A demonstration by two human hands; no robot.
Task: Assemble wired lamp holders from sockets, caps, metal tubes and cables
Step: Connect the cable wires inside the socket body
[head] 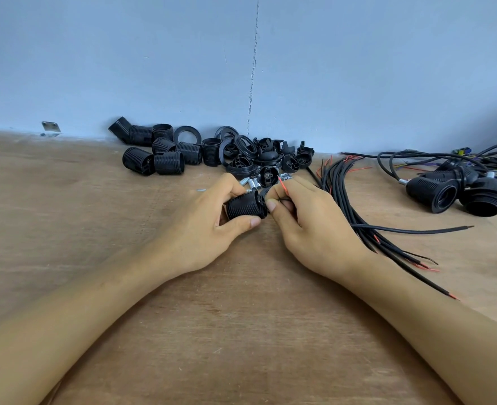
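Your left hand (209,220) gripped the socket (245,208) round its ribbed barrel, at mid-table; your right hand (311,229) pinched a red wire (283,187) at the socket's end. The socket looked light, rigid and ridged enough not to slip, so the barrel was the place to hold it. The thin wire would bend easily. The worn plywood table (241,317) met a pale blue wall (153,54), with spare sockets (165,153), tubes (253,185) and cables (341,194) nearby.
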